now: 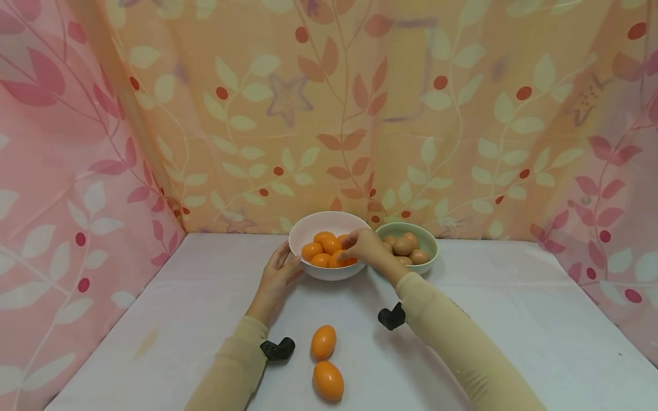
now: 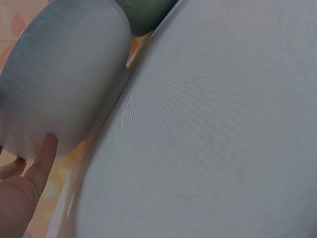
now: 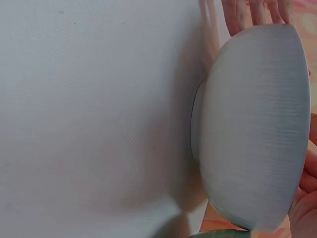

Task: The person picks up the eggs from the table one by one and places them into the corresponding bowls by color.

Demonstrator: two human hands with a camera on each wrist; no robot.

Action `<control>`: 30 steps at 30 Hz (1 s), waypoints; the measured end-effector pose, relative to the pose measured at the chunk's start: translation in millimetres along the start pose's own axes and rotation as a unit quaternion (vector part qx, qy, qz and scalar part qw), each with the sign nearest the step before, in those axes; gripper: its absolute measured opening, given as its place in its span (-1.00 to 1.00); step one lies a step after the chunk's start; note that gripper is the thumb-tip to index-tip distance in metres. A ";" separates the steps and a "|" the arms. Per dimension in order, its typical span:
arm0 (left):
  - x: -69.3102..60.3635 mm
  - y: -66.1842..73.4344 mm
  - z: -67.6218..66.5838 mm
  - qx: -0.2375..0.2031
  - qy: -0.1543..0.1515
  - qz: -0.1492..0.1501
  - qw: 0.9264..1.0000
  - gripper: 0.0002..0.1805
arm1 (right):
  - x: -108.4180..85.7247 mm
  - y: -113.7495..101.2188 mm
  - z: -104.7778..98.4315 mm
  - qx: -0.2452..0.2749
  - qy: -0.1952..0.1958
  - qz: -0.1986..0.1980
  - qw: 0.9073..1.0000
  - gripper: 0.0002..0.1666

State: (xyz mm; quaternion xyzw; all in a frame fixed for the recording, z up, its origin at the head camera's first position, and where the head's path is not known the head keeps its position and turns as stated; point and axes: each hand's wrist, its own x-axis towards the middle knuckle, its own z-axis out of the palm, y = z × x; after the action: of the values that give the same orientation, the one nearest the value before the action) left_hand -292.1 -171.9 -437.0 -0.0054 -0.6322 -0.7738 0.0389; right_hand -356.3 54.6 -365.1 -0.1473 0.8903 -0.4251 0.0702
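Observation:
A white bowl (image 1: 330,274) holds several glossy orange eggs (image 1: 324,237). My left hand (image 1: 275,282) rests its extended fingers against the bowl's left side; in the left wrist view, fingertips (image 2: 51,140) touch the outer wall. My right hand (image 1: 367,248) reaches over the right rim, with bent fingers and thumb at an orange egg (image 1: 337,260) near the front of the bowl. In the right wrist view, the bowl wall (image 3: 252,124) hides those fingertips. Two more orange eggs lie on the table, one egg (image 1: 323,342) behind the other egg (image 1: 328,381).
Right of the white bowl, close beside it, stands a green bowl (image 1: 433,257) with several brown eggs (image 1: 402,246). Both stand near the back edge of the white-covered table (image 1: 205,297). Patterned cloth (image 1: 329,114) hangs behind and on both sides.

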 end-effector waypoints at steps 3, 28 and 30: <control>0.1 -0.3 0.0 0.003 0.003 0.000 1.000 -0.27 | -4.3 1.4 -1.0 0.022 0.001 -0.013 1.000 -0.51; 1.8 -0.9 -0.8 0.002 0.002 -0.013 1.000 -0.26 | -96.7 2.9 3.9 0.194 -0.060 -0.065 0.977 -0.45; 2.1 -0.2 -0.6 0.002 0.001 -0.013 1.000 -0.25 | -101.2 2.8 5.8 0.192 -0.069 -0.062 0.977 -0.45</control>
State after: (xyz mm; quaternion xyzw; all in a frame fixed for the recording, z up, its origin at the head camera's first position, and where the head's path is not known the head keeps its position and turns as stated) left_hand -294.1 -172.6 -437.2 0.0039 -0.6335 -0.7732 0.0299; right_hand -259.5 84.6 -370.9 -0.2151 0.7745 -0.5802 0.1313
